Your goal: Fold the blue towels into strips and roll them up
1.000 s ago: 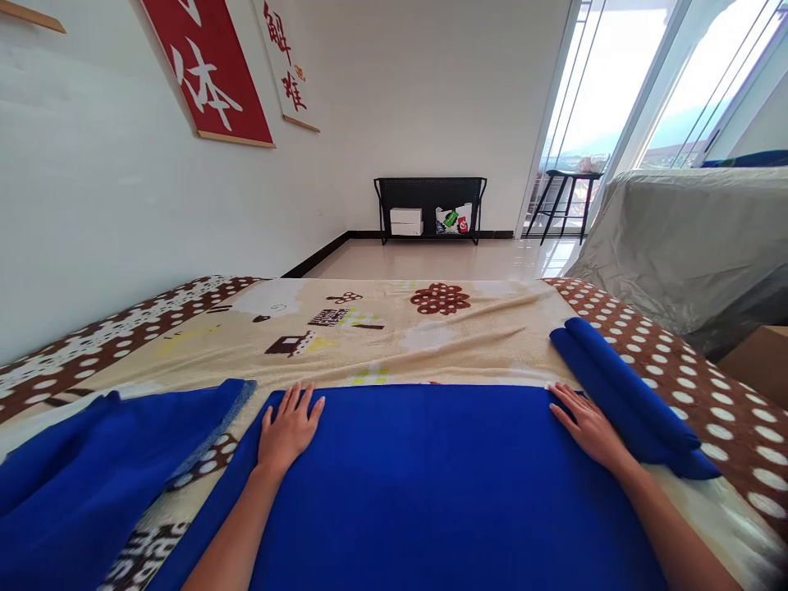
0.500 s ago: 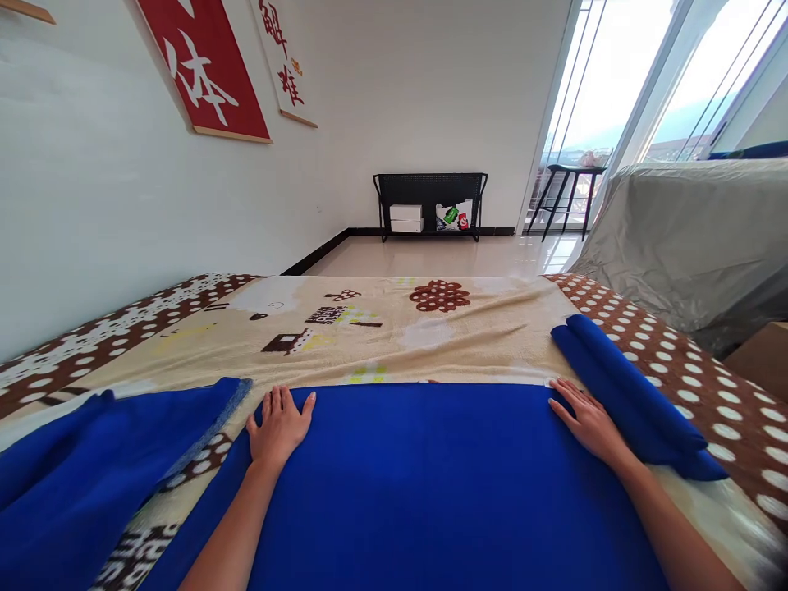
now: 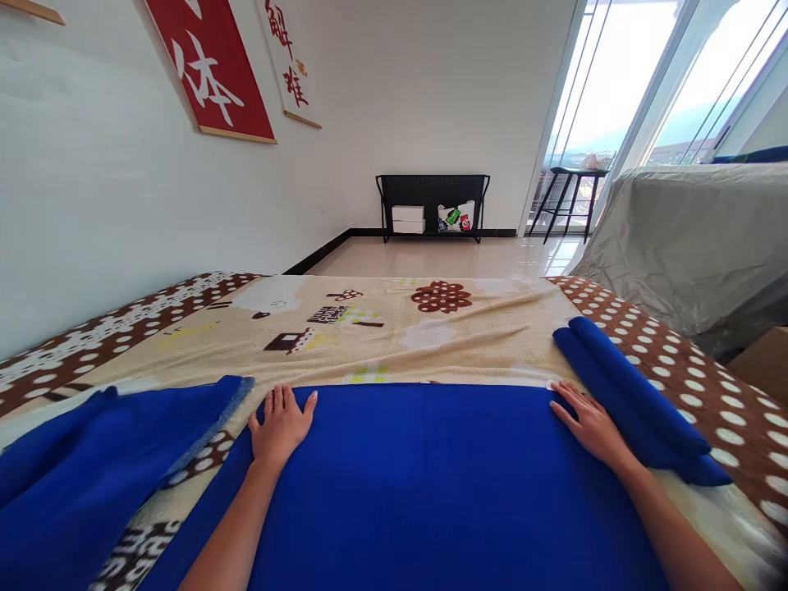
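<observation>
A wide piece of blue cloth (image 3: 419, 484) lies spread flat in front of me. My left hand (image 3: 283, 427) rests palm down on its far left corner, fingers out and thumb apart. At the far right corner my right hand (image 3: 588, 419) lies flat in the same way, fingers stretched forward. Beyond my right hand is a folded strip of blue cloth (image 3: 634, 394), close beside it. To the left of my left hand lies another rumpled blue cloth (image 3: 141, 435) with a frayed edge. Neither hand grips anything.
All the cloth lies on a patterned blanket (image 3: 394, 332) with brown dotted borders. Past it stands a low black rack (image 3: 432, 189) against the wall. A covered piece of furniture (image 3: 702, 238) and a black stool (image 3: 575, 174) are at the right. Scrolls hang on the left wall.
The view has shifted very slightly. Both hands stay flat in the same places on the blue cloth, and the cloths have not visibly moved.
</observation>
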Motion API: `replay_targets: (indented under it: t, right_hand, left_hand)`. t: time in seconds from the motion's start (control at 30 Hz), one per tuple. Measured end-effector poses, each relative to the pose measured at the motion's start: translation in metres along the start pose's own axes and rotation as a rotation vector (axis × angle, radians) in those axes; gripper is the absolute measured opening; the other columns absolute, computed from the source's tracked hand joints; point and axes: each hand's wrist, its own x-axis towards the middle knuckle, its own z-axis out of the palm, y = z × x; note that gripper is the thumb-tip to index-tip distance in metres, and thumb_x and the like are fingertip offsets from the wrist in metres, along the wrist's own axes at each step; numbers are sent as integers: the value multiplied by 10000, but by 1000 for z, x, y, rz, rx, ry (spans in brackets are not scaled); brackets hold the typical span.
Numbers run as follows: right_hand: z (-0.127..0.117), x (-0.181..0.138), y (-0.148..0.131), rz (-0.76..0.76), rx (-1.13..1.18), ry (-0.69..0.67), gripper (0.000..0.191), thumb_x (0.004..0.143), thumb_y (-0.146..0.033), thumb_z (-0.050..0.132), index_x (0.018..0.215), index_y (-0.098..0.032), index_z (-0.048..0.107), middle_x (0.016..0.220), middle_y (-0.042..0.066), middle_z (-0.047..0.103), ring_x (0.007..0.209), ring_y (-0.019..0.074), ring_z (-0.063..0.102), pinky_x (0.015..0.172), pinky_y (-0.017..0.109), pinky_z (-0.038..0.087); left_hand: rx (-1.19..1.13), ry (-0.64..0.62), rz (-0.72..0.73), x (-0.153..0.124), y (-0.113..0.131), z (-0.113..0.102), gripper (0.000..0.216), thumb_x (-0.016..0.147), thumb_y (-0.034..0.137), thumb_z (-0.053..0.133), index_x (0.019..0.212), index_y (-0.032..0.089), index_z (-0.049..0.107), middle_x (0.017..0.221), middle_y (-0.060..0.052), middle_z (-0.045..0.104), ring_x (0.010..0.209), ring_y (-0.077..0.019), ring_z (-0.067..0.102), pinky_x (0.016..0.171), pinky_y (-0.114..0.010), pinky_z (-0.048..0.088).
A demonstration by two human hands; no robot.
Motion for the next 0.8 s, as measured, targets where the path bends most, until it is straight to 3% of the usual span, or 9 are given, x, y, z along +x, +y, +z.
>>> replay_targets:
  t: [0.8]
  right_hand:
    - [0,0,-1,1,18,21,652,954,-659,306,1450,-271,479,1517,39,464,1443,242,370,1195,475,295]
  left_hand:
    - [-2,-12,-2,-1,2,-3,933,902,696,148,1562,38,194,1655,-141,127,1530,-308,114,1195,-579,148]
